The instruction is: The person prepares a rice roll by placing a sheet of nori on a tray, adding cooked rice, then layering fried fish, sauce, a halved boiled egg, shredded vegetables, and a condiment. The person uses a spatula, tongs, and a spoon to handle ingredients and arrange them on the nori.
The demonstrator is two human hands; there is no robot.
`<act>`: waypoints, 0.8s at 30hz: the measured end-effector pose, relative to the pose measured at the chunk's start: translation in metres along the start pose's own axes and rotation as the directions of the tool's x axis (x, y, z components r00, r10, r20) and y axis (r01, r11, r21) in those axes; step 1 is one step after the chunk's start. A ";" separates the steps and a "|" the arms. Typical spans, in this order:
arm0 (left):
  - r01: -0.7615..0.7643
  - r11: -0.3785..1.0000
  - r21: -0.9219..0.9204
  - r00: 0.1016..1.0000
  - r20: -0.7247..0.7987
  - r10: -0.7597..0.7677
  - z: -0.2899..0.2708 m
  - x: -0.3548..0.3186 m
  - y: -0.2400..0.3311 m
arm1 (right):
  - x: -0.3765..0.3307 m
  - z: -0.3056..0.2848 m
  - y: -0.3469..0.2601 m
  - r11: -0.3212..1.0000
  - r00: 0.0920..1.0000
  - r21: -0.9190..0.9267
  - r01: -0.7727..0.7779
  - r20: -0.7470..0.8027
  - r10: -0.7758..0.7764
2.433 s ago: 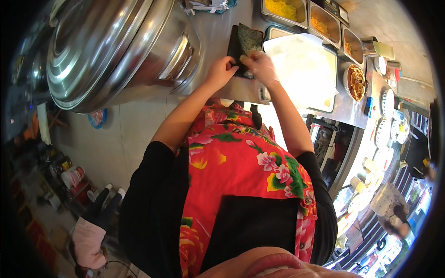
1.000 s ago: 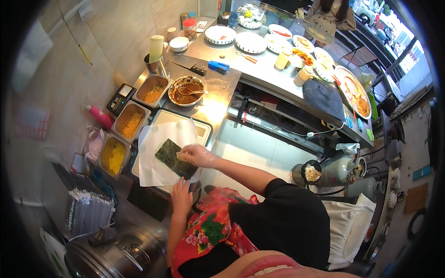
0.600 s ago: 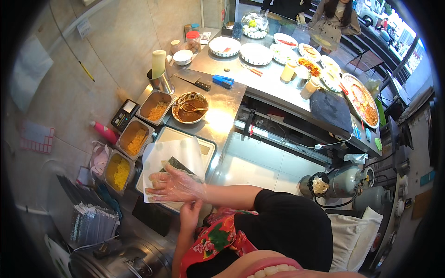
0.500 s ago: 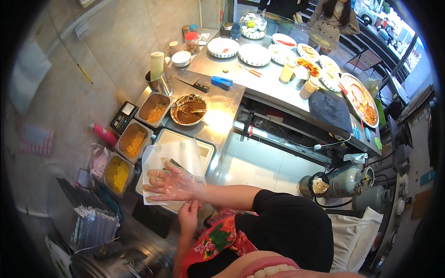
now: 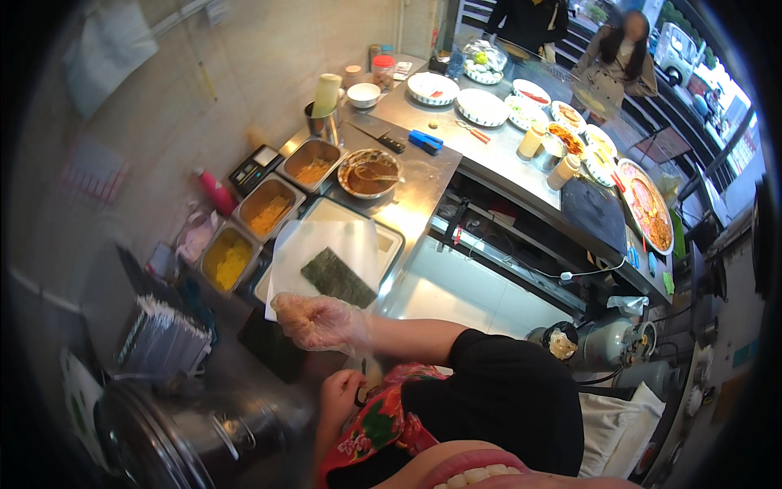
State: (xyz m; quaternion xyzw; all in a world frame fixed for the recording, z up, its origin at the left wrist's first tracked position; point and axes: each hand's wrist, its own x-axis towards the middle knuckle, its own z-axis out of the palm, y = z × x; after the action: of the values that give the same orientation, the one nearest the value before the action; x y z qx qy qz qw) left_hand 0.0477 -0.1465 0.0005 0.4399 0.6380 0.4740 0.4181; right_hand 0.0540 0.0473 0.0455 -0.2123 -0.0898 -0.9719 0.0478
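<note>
Bright daylight from the upper right glares off the steel counter [image 5: 423,175]; the fisheye edges blur and darken.

A small black scale [image 5: 255,168] with a grey screen sits beside the wall.

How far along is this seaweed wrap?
Done: the seaweed sheet lies flat on the white paper. In hand: nothing; the gloved right hand hovers open beside it. Left: the sheet is bare, and the fillings sit in the metal pans.
</note>
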 end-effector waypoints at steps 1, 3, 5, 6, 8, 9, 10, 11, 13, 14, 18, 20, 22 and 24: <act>0.082 0.996 -0.026 0.994 -0.064 -0.083 -0.005 -0.022 -0.008 | 0.002 0.001 0.013 0.999 0.999 -0.016 -0.035 0.014 0.035; 0.261 0.959 -0.108 0.935 -0.220 -0.279 -0.019 -0.077 -0.022 | 0.004 0.005 0.050 0.975 0.993 -0.189 -0.115 0.012 0.119; 0.256 0.967 0.008 0.920 -0.311 -0.241 -0.016 -0.126 -0.037 | -0.003 0.007 0.086 0.885 0.962 -0.391 -0.253 -0.001 0.275; 0.343 0.938 0.051 0.880 -0.366 -0.302 -0.012 -0.150 -0.044 | -0.010 0.007 0.105 0.822 0.941 -0.513 -0.246 0.077 0.329; 0.145 0.989 0.029 0.847 -0.520 -0.109 0.011 -0.192 -0.055 | -0.031 0.003 0.142 0.757 0.921 -0.589 -0.284 0.053 0.386; 0.253 0.967 -0.016 0.786 -0.579 -0.215 0.031 -0.227 -0.060 | -0.040 -0.007 0.168 0.683 0.887 -0.623 -0.381 -0.039 0.459; 0.227 0.974 0.000 0.811 -0.554 -0.189 0.032 -0.232 -0.065 | -0.049 -0.012 0.175 0.699 0.877 -0.588 -0.406 -0.037 0.479; 0.166 0.983 0.078 0.764 -0.641 -0.078 0.043 -0.249 -0.068 | -0.054 -0.021 0.192 0.732 0.876 -0.514 -0.448 -0.087 0.475; 0.294 0.942 -0.164 0.660 -0.678 -0.324 0.069 -0.293 -0.067 | -0.059 -0.044 0.228 0.672 0.751 -0.362 -0.646 -0.144 0.644; 0.294 0.937 -0.190 0.616 -0.712 -0.338 0.059 -0.302 -0.071 | -0.048 -0.058 0.241 0.669 0.733 -0.318 -0.672 -0.157 0.661; 0.217 0.866 -0.450 0.389 -0.774 -0.499 0.062 -0.372 -0.073 | -0.005 -0.087 0.317 0.447 0.468 -0.140 -0.883 -0.214 0.857; 0.118 0.818 -0.563 0.268 -0.775 -0.572 0.064 -0.399 -0.075 | 0.013 -0.100 0.356 0.302 0.309 -0.071 -0.951 -0.303 0.901; 0.006 0.747 -0.665 0.108 -0.742 -0.662 0.061 -0.423 -0.082 | 0.029 -0.120 0.403 0.269 0.263 -0.030 -0.963 -0.335 0.905; -0.053 0.778 -0.626 0.081 -0.779 -0.621 0.056 -0.437 -0.095 | 0.042 -0.145 0.441 0.238 0.213 0.122 -0.964 -0.186 0.959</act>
State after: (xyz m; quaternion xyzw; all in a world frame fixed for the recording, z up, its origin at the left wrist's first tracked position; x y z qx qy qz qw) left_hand 0.2002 -0.5677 -0.0524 -0.2447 0.6755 0.6899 0.0885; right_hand 0.0153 -0.4152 0.0013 -0.1131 0.0763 -0.7519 0.6450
